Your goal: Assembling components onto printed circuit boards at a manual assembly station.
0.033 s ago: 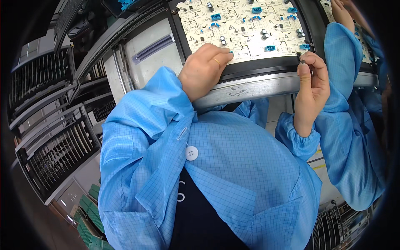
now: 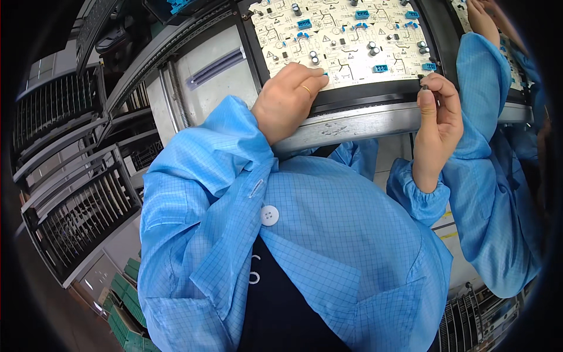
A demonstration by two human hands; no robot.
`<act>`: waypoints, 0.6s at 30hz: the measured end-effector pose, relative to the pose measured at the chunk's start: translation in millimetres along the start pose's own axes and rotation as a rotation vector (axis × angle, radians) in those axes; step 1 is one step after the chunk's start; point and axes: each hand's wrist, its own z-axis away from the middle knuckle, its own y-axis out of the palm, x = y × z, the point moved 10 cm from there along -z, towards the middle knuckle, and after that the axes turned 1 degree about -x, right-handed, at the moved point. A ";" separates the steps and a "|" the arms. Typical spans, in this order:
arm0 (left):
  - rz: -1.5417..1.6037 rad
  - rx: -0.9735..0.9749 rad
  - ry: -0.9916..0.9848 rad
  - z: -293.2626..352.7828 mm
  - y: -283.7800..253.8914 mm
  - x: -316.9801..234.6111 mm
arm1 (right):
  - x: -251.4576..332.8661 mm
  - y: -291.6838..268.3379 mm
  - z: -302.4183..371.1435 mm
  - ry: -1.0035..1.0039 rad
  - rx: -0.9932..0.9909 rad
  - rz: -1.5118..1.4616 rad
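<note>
A cream circuit board panel (image 2: pixel 346 44) with black markings lies in a black frame (image 2: pixel 363 89). My left hand (image 2: pixel 287 101), wearing a ring, rests at the panel's near left edge. Its fingers are bent together over a blue connector (image 2: pixel 325 74), mostly hidden beneath the fingertips. At the near right corner, my right hand (image 2: pixel 438 120) pinches a small dark part (image 2: pixel 425 87) between thumb and forefinger; its exact kind is too small to tell. Close to those fingertips, another blue connector (image 2: pixel 428 67) stands on the panel, near several dark round capacitors (image 2: pixel 373 49).
A metal rail (image 2: pixel 358 122) runs along the near side of the frame. Another person's blue sleeve (image 2: pixel 482 88) and hand (image 2: pixel 482 22) are at the right, by a second panel. Racks of boards (image 2: pixel 85 217) stand at the left; a grey surface with a purple-edged strip (image 2: pixel 217 67) lies beyond.
</note>
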 end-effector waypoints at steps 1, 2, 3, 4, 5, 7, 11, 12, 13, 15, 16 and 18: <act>-0.003 0.000 -0.004 -0.4 1.3 -1.6 | -1.1 2.5 0.0 -0.002 0.009 -0.002; 0.007 -0.022 -0.036 -1.8 0.4 -0.4 | -2.0 4.5 -0.2 -0.004 0.019 -0.005; 0.016 -0.044 -0.068 -3.3 -1.7 1.5 | -3.2 5.0 -0.5 -0.003 0.022 -0.007; 0.014 -0.044 -0.072 -4.6 -2.6 1.0 | -4.5 6.5 0.0 -0.003 0.040 -0.013; 0.024 -0.012 -0.134 -6.5 -0.6 6.3 | -5.3 7.9 0.4 -0.004 0.058 -0.019; 0.030 0.015 -0.200 -12.2 -1.2 9.3 | -6.5 8.0 -0.6 -0.012 0.060 -0.018; 0.240 0.092 -0.610 -6.7 10.7 47.0 | -8.6 4.8 -2.1 -0.028 0.040 -0.005; 0.328 0.104 -0.671 -5.0 14.9 54.2 | -8.4 4.2 -2.2 -0.033 0.047 -0.008; 0.329 0.097 -0.673 -8.6 11.8 56.2 | -9.5 1.7 -2.2 -0.008 0.045 -0.003; 0.161 0.248 -0.737 -13.4 11.4 63.5 | -9.5 -0.1 -2.4 0.012 0.050 0.005; 0.160 0.237 -0.744 -17.0 7.7 67.2 | -10.9 -1.1 -2.4 0.016 0.046 -0.001; 0.191 0.530 -0.883 -4.9 28.8 76.7 | -13.8 -2.1 -2.5 0.023 0.046 -0.001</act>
